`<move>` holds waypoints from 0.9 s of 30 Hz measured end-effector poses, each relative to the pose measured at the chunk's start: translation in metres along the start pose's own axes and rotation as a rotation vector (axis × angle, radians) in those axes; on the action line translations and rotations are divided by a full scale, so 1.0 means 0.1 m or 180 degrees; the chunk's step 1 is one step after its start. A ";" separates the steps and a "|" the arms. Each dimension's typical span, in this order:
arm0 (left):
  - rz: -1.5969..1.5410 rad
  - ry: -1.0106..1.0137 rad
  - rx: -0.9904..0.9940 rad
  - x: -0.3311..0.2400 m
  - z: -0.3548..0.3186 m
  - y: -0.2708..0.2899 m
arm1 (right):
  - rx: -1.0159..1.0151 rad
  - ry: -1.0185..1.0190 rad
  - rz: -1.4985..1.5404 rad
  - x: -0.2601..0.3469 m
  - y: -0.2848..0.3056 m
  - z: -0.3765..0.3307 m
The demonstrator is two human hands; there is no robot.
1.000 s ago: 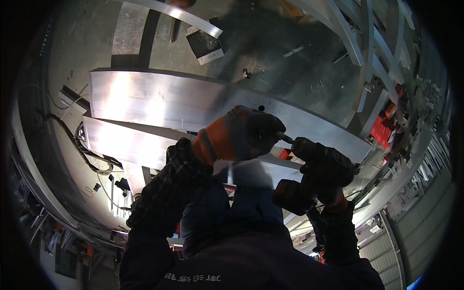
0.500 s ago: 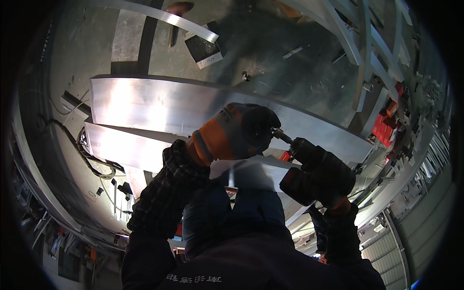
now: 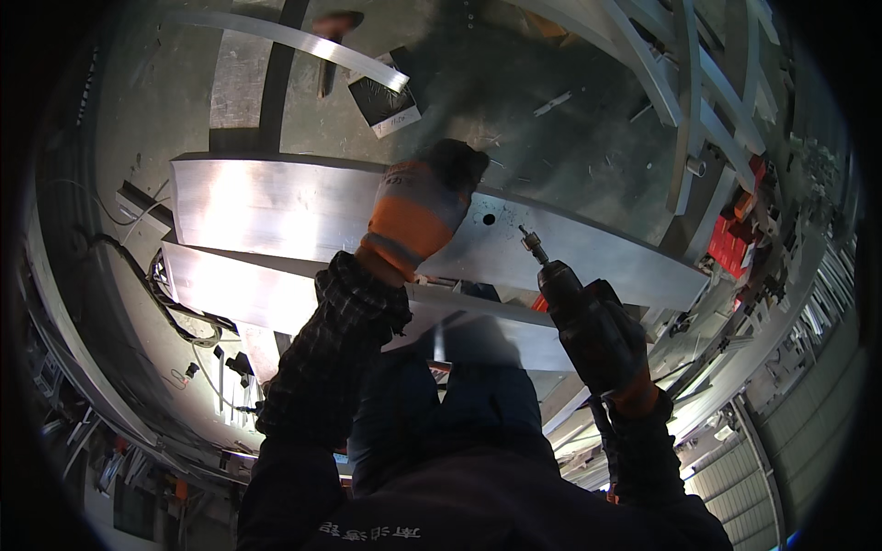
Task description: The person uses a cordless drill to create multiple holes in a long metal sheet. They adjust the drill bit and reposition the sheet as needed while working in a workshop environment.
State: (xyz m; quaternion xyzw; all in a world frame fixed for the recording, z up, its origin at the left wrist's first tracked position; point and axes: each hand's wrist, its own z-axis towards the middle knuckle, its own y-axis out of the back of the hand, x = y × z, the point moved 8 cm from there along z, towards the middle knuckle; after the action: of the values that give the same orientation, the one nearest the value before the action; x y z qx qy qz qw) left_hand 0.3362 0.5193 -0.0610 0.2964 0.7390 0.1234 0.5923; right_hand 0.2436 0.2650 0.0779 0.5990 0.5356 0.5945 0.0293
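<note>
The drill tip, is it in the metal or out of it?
Out. The drill in the right hand has its tip in the air, just right of a round hole in the metal beam.

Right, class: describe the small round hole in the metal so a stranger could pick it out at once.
Find the long shiny metal panel running across the middle of the view. The left hand, in an orange and grey glove, presses on it, and the right hand holds a dark drill lower right. The hole lies between glove and drill tip: the one dark round dot on that bright surface.
</note>
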 end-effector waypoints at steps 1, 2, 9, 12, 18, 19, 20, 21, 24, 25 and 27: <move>0.0581 -0.0399 -0.0302 0.02 -0.07 0.01 | 0.0024 -0.0129 -0.0048 -0.04 -0.02 -0.06; 0.1163 -0.0793 -0.0606 0.00 -0.15 0.01 | 0.0042 -0.0246 -0.0107 -0.09 -0.04 -0.10; -0.1598 0.0390 -0.1024 -0.15 -0.70 0.06 | 0.0151 -0.0316 0.0178 -0.05 -0.35 0.21; -0.2121 -0.0250 -0.0623 -0.61 -0.98 -0.01 | 0.0074 -0.0592 0.0376 -0.01 -0.53 0.27; -0.1603 -0.0651 -0.0504 -0.81 -1.25 -0.37 | 0.0330 -0.0904 0.0732 -0.09 -0.73 0.24; -0.1602 -0.0635 -0.0527 -0.81 -1.24 -0.38 | 0.0337 -0.0926 0.0686 -0.10 -0.76 0.23; -0.1602 -0.0620 -0.0552 -0.81 -1.24 -0.39 | 0.0346 -0.0948 0.0639 -0.11 -0.78 0.22; -0.1597 -0.0609 -0.0585 -0.80 -1.24 -0.40 | 0.0323 -0.0953 0.0659 -0.13 -0.79 0.22; -0.1536 -0.0631 -0.0486 -0.80 -1.25 -0.42 | 0.0281 -0.0937 0.0689 -0.17 -0.79 0.24; -0.1507 -0.0621 -0.0482 -0.79 -1.26 -0.43 | 0.0282 -0.0908 0.0685 -0.17 -0.80 0.24; -0.1449 -0.0600 -0.0474 -0.79 -1.26 -0.44 | 0.0294 -0.0871 0.0650 -0.18 -0.81 0.25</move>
State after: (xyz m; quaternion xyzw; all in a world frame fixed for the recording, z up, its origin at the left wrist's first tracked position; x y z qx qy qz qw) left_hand 0.2132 0.4596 0.0127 0.0882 0.7171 0.0128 0.6913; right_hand 0.2180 0.3022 0.0042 0.7263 0.4898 0.4821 0.0140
